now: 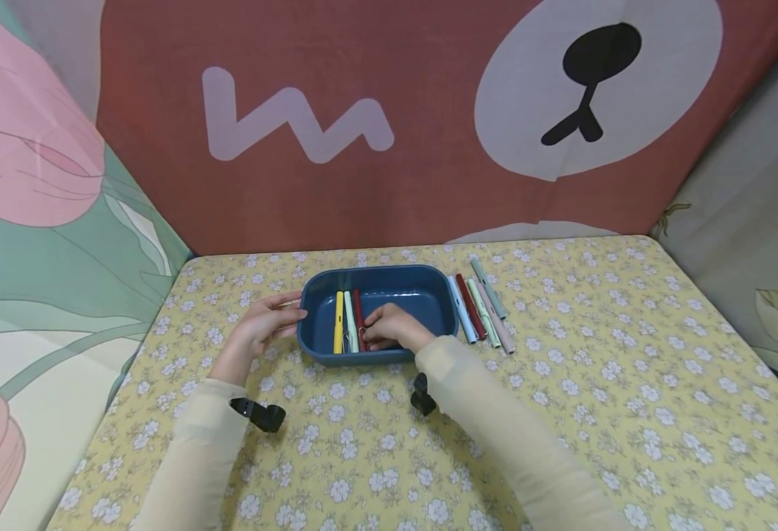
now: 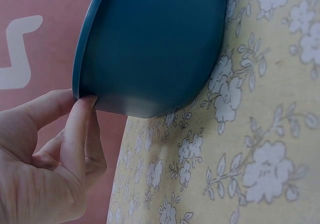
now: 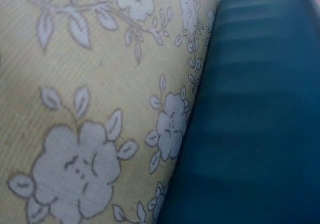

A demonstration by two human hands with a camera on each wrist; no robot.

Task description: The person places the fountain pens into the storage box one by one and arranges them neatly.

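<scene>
A dark blue rectangular box (image 1: 389,357) with rounded corners stands on the table. My left hand (image 1: 265,323) is at its left end; in the left wrist view the thumb and a finger of the left hand (image 2: 55,154) pinch the rim of the box (image 2: 155,43). Inside lie a yellow pen (image 1: 338,321), a pale green pen (image 1: 350,318) and a dark red pen (image 1: 358,304), side by side. My right hand (image 1: 391,328) reaches over the near wall, its fingertips curled at the near end of the red pen. The right wrist view shows only the box's outer wall (image 3: 255,108) and tablecloth.
Right of the box, several more pens lie roughly parallel: a light blue pen (image 1: 462,310), a dark red pen (image 1: 471,307), a pale green pen (image 1: 484,313), a pinkish pen (image 1: 497,318) and a grey-green pen (image 1: 488,287). A floral yellow cloth (image 1: 627,383) covers the table; printed fabric hangs behind.
</scene>
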